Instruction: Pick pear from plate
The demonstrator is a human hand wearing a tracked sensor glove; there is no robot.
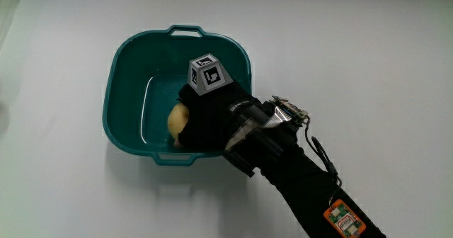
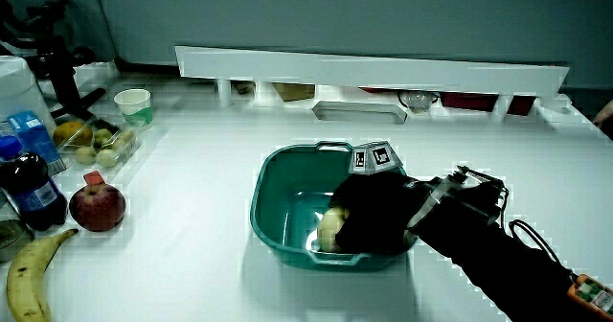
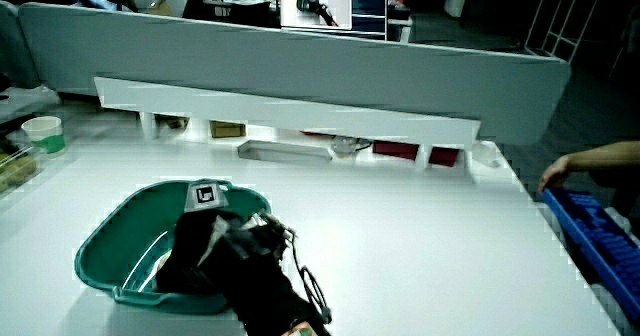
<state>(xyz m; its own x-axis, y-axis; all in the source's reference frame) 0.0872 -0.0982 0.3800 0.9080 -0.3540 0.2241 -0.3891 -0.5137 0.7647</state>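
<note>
A teal basin (image 1: 127, 54) with two handles stands on the white table; it shows in both side views (image 2: 278, 183) (image 3: 110, 236). A yellowish pear (image 1: 176, 120) lies inside it, close to the wall nearer the person. The hand (image 1: 205, 121) in its black glove reaches down into the basin and covers most of the pear, fingers curled around it. In a side view a part of the pear (image 2: 330, 230) shows beside the hand (image 2: 374, 217). In a side view the hand (image 3: 205, 241) hides the pear. The patterned cube (image 1: 207, 74) sits on the back of the hand.
At the table's edge in a side view lie a banana (image 2: 29, 279), a red apple (image 2: 96, 207), a dark bottle (image 2: 29, 193), a tray of small fruit (image 2: 96, 142) and a paper cup (image 2: 133, 104). A blue crate (image 3: 600, 236) stands at another edge.
</note>
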